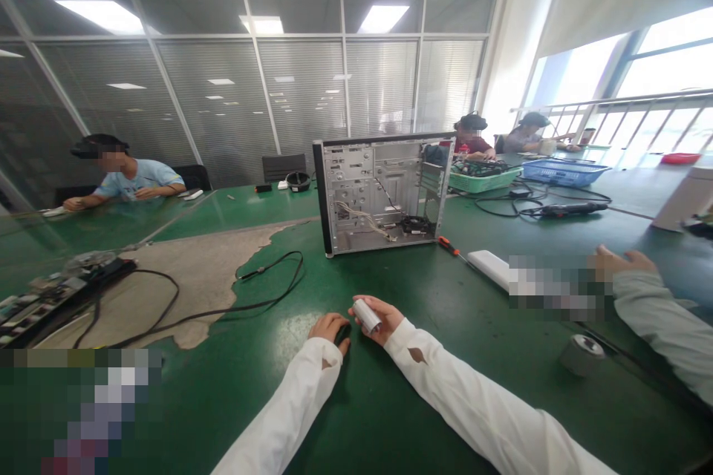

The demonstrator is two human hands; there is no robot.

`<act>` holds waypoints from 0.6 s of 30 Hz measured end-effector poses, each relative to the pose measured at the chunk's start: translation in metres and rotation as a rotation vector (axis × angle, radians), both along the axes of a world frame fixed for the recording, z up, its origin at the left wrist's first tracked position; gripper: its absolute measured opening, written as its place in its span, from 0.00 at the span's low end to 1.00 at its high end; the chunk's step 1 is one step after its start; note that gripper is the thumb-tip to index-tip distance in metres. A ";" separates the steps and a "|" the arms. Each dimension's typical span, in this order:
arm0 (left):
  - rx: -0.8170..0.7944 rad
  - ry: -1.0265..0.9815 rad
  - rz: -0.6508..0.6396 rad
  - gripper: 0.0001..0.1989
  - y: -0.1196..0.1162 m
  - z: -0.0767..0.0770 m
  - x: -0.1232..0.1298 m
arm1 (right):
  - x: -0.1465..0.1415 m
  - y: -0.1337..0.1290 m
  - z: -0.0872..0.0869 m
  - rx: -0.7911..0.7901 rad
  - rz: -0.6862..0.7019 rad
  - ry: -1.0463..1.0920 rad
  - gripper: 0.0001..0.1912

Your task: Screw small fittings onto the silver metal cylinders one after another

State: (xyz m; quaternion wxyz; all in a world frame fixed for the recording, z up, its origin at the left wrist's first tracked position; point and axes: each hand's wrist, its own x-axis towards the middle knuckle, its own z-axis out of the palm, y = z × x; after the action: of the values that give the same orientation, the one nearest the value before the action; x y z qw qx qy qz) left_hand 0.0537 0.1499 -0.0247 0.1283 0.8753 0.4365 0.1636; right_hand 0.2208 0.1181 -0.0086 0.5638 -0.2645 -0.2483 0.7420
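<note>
My right hand (388,318) is closed round a small silver metal cylinder (366,316), held at a tilt above the green table (312,415). Close beside it, my left hand (330,329) rests low over the tabletop with bent fingers and the thumb apart. I see nothing held in it. Beyond both hands stands an open computer case (384,197), upright, its inside facing me. Loose cables and a black fan (417,224) show in its lower part. An orange-handled screwdriver (448,246) lies at the case's right corner.
A co-worker's hand and sleeve (651,312) reach in from the right, near a second silver cylinder (582,354) and a white power strip (490,267). Black cable (267,304) and a circuit assembly (61,289) lie left. Green (484,179) and blue baskets (565,172) stand behind.
</note>
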 end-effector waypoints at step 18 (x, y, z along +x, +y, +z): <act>0.004 0.011 -0.011 0.18 -0.001 0.000 -0.001 | 0.003 0.006 -0.009 -0.135 -0.033 0.130 0.13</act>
State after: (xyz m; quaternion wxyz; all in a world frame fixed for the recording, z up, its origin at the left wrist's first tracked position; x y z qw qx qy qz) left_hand 0.0527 0.1490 -0.0250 0.1253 0.8789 0.4319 0.1590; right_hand 0.2237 0.1245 -0.0175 0.5716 -0.2571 -0.1562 0.7634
